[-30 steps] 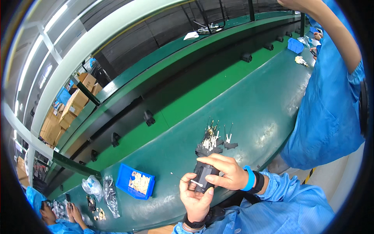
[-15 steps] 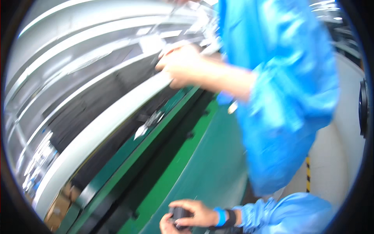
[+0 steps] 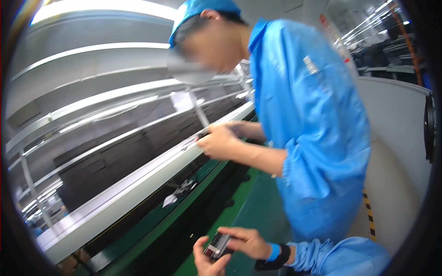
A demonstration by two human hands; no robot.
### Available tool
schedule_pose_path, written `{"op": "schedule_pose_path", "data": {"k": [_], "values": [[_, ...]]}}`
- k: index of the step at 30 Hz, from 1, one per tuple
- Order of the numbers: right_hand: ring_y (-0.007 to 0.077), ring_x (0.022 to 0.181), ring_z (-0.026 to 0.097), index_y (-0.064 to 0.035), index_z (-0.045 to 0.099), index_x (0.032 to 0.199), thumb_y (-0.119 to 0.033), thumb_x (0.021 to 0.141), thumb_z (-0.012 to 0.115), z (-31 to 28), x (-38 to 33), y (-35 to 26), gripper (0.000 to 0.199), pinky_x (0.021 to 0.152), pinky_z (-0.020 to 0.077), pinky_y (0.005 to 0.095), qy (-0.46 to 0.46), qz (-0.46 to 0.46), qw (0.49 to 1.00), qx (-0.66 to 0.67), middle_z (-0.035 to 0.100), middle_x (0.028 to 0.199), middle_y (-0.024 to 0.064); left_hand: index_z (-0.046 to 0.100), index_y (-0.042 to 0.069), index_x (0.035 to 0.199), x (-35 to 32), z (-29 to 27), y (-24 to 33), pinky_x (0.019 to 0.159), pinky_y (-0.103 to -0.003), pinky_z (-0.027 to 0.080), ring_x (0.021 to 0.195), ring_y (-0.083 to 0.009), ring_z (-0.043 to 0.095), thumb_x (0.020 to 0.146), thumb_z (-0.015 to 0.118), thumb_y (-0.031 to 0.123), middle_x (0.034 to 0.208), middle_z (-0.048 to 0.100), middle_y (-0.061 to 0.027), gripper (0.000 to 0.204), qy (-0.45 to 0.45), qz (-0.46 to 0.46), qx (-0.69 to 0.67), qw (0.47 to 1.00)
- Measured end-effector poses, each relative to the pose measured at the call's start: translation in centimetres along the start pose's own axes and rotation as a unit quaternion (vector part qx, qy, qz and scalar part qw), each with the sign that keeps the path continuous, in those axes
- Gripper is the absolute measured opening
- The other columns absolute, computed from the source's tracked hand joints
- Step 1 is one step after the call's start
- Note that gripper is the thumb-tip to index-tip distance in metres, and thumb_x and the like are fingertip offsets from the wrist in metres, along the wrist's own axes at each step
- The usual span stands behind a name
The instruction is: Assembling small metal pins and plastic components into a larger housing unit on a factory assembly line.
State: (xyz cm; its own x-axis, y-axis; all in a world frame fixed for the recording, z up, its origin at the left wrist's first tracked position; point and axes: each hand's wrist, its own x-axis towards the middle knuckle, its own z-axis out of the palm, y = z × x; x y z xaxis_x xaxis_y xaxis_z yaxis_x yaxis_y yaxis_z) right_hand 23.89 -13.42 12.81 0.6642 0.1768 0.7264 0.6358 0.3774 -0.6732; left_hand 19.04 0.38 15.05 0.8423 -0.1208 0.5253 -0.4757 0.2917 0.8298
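Note:
Between my two hands, low in the picture, is a small dark rectangular device (image 3: 217, 246) with a shiny silvery face; its exact kind is unclear. My left hand (image 3: 207, 261) grips its near left side between thumb and fingers. From the right, my right hand (image 3: 251, 243) has its fingers closed over the device's upper and right edges. A blue band and a black band circle my right wrist, below a blue sleeve. Most of my left hand's wrist lies beyond the lower edge.
A co-worker in a blue smock (image 3: 317, 119) and cap stands ahead, holding a small dark item (image 3: 202, 134). A long white rail (image 3: 133, 186) runs diagonally above a green conveyor (image 3: 133, 230), where loose silvery and white pieces (image 3: 184, 187) lie. A curved pale wall (image 3: 396, 106) rises at right.
My view has swung upward, bringing the co-worker's head into the picture. The device in my hands now shows its silvery face; both hands still hold it. The earlier frame is blurred.

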Motion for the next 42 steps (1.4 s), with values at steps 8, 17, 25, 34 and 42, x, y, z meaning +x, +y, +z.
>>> {"op": "schedule_pose_path", "data": {"k": [8,17,25,34,42], "values": [[0.0114,0.099,0.055,0.0011,0.047,0.128,-0.02,0.094,0.05,2.2,2.0,1.5,0.04,0.088,0.0425,0.0242,0.014,0.011,0.989,0.145,0.059,0.112,0.0073,0.018,0.017,0.14,1.1,-4.0,0.6,0.098,-0.059,0.037,0.123,-0.0341,0.041,0.068,0.073,0.002,0.133,0.034,-0.0204,0.092,-0.1,-0.059,-0.264,0.958],[0.0109,0.098,0.055,-0.0024,0.041,0.133,-0.018,0.092,0.054,4.9,2.0,3.5,0.045,0.084,0.0453,0.024,-0.038,0.059,0.976,0.207,0.056,0.116,0.0083,0.036,0.003,0.126,-0.6,-4.4,1.9,0.081,-0.042,0.056,0.101,-0.0267,0.058,0.082,0.06,0.001,0.114,0.049,-0.0155,0.05,0.12,-0.033,-0.052,0.991],[0.0098,0.09,0.057,0.0,0.043,0.129,-0.018,0.079,0.07,2.5,6.0,6.1,0.059,0.074,0.0445,0.0225,-0.201,0.071,0.977,0.015,0.062,0.1,0.0074,0.029,0.012,0.132,0.1,-7.8,2.2,0.086,-0.052,0.047,0.113,-0.0267,0.05,0.095,0.039,0.042,0.126,0.044,-0.0132,0.048,0.132,-0.132,-0.009,0.982],[0.0177,0.084,0.061,0.0038,0.049,0.115,-0.014,0.075,0.069,5.7,12.6,17.4,0.048,0.072,0.0496,0.0288,-0.131,0.121,0.98,-0.093,0.064,0.093,0.0106,0.02,0.007,0.141,-17.6,-6.5,13.3,0.103,-0.049,0.032,0.129,-0.0366,0.032,0.092,0.047,0.022,0.139,0.03,-0.0254,0.058,0.309,-0.022,0.051,0.949],[0.0282,0.086,0.061,0.0015,0.058,0.105,-0.034,0.074,0.064,7.8,14.2,18.1,0.047,0.073,0.0493,0.036,-0.181,0.045,0.92,-0.345,0.063,0.091,0.0174,0.037,0.005,0.129,-31.8,-5.1,16.7,0.094,-0.057,0.039,0.112,-0.0364,0.049,0.091,0.049,0.019,0.121,0.049,-0.0235,0.042,0.338,0.003,0.094,0.936]]}}
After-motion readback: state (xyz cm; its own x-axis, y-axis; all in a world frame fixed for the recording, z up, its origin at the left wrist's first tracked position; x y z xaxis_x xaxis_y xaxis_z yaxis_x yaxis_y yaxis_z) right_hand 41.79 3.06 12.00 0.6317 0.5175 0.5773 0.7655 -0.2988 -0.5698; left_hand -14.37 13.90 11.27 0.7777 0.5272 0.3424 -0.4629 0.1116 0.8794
